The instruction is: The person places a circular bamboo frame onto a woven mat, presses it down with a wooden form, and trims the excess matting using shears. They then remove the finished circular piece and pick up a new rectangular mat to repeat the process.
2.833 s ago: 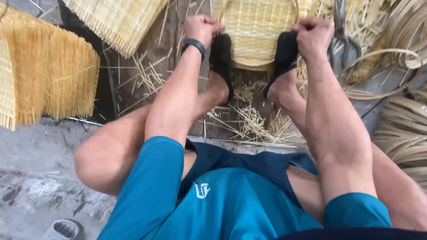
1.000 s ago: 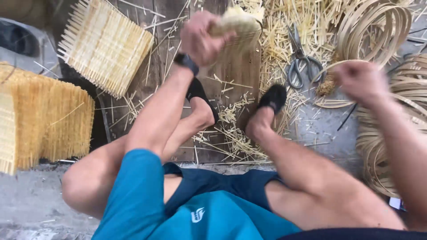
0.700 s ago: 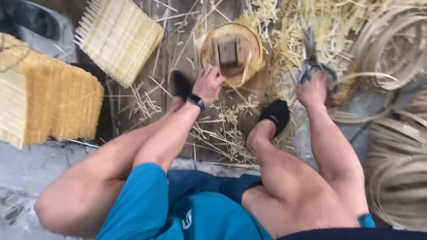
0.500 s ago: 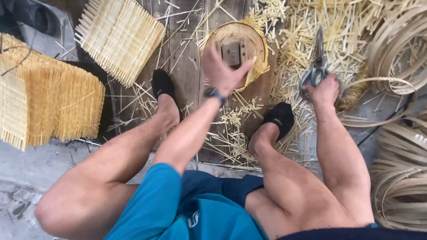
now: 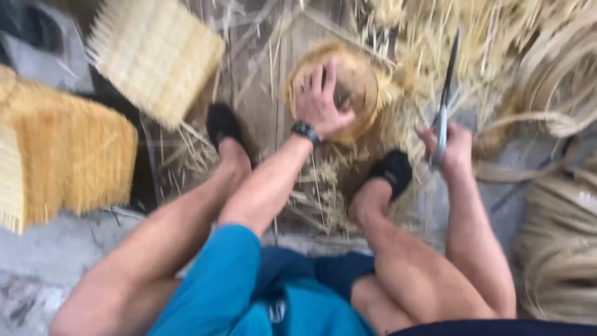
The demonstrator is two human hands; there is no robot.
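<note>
Our left hand (image 5: pixel 320 106) presses flat on the round woven straw basket (image 5: pixel 339 87) upper centre; right hand (image 5: pixel 451 146) grips metal shears (image 5: pixel 444 99); we'd steady it firmly.

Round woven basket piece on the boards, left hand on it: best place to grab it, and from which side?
Take the round woven piece by its rim, from above on the near side. It lies flat with its open face up, and the left hand already spreads over it there. The frayed far and right edges bristle with loose strips. The right hand holds the scissors.
</note>
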